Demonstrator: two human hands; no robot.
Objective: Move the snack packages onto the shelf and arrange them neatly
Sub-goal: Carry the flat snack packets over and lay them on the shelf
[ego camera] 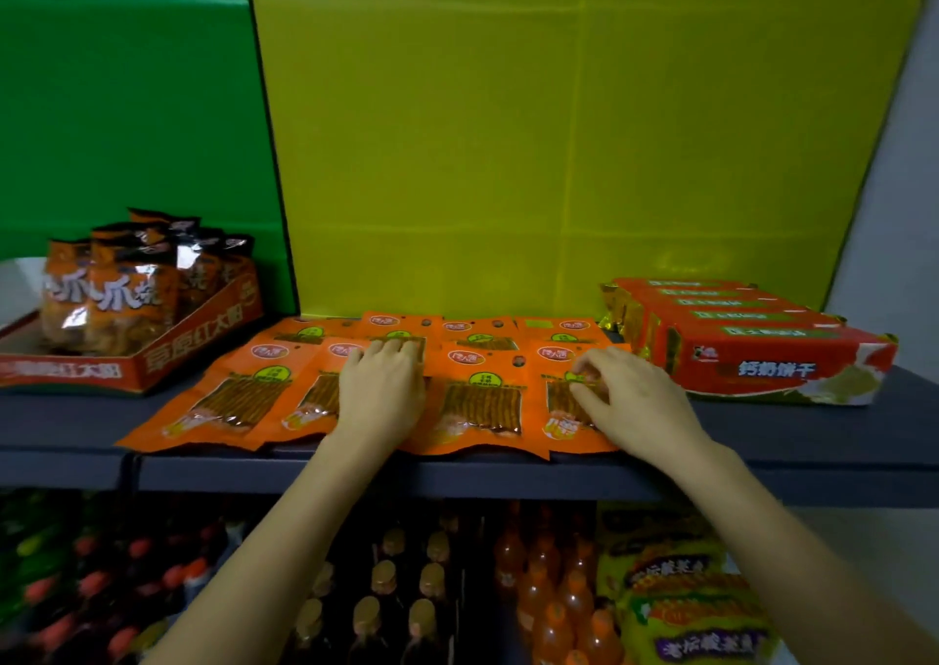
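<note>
Several flat orange snack packages [480, 400] lie in two overlapping rows on the dark shelf [792, 430], between a tray at the left and a red box at the right. My left hand [381, 390] rests flat, fingers straight, on the packages near the middle of the front row. My right hand [627, 400] lies on the rightmost front package [559, 410], its fingertips bent down onto the package's label. Both forearms reach up from the bottom of the view.
A red cardboard tray [152, 354] with several upright orange bags [117, 288] stands at the left. A red biscuit multipack [762, 354] lies at the right. Yellow and green panels back the shelf. Bottles [549, 593] and noodle packs [686, 608] fill the level below.
</note>
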